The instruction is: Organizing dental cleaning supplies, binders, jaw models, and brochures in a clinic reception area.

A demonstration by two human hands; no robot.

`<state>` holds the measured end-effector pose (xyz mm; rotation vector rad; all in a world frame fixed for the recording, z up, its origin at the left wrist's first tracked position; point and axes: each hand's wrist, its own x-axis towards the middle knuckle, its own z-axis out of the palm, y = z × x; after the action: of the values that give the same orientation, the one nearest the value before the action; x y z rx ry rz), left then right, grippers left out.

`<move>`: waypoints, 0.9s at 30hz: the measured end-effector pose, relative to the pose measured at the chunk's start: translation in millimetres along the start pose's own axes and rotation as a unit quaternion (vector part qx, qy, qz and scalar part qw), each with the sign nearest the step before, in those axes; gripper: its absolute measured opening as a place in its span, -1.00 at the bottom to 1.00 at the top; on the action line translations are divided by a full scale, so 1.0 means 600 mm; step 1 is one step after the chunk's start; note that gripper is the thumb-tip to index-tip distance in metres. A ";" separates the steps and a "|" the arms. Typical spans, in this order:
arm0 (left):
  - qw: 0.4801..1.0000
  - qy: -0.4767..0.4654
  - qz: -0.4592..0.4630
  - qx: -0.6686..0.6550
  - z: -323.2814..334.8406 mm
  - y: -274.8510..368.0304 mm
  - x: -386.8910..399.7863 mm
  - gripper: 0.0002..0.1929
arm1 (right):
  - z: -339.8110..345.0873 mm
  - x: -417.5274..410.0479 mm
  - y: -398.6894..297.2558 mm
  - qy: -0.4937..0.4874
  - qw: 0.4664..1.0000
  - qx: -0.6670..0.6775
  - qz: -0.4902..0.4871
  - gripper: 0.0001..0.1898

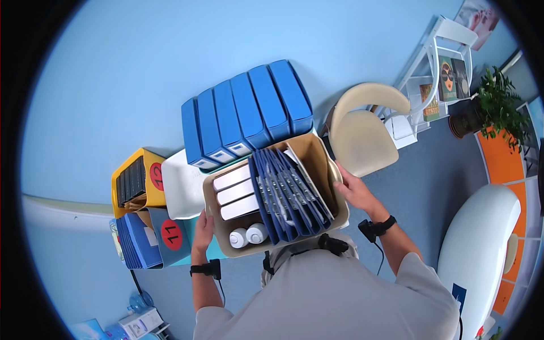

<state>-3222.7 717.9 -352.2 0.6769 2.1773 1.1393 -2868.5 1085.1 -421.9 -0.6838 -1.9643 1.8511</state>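
Observation:
A beige plastic bin (244,251) is held in front of my body, my left hand (202,231) gripping its left side and my right hand (353,189) its right side. Inside stand several dark blue folders (282,199) with clear sleeves. Left of them lie white boxes (236,195) in a stack, with two white bottles (247,236) below. A brown cardboard divider (312,163) is at the right end. Just beyond the bin, several blue box binders (250,108) stand in a row in a teal tray, beside a white plastic bin (182,185).
At left are a yellow bin (149,159) with black cases and a grey-blue bin (176,238) with blue folders. A beige chair (365,136) stands at right, near a white shelf rack (454,32) with books and a potted plant (499,110). A white rounded furniture piece (480,255) is lower right.

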 end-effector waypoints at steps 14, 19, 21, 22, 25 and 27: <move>0.987 0.088 -0.126 0.054 0.035 -0.010 -0.046 -0.62 | -0.032 -0.059 0.040 -0.163 0.970 0.171 0.059 -0.29; 0.986 0.117 -0.120 0.006 0.060 0.001 -0.045 -0.58 | -0.044 -0.061 0.079 -0.138 0.980 0.137 0.037 -0.32; 0.984 0.123 -0.130 -0.022 0.060 -0.011 -0.052 -0.57 | -0.063 -0.073 0.078 -0.101 0.987 0.109 0.057 -0.35; 0.982 0.131 -0.137 -0.022 0.065 -0.015 -0.059 -0.57 | -0.071 -0.076 0.072 -0.084 0.990 0.094 0.067 -0.36; 0.975 0.158 -0.154 -0.006 0.076 -0.028 -0.075 -0.57 | -0.088 -0.081 0.090 -0.079 0.988 0.100 0.088 -0.40; 0.970 0.181 -0.162 0.026 0.083 -0.036 -0.080 -0.57 | -0.097 -0.080 0.105 -0.065 0.990 0.088 0.086 -0.43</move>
<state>-3158.0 702.3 -381.3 0.1236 2.5110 1.0968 -2790.2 1107.4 -476.4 -0.7148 -1.8382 2.1927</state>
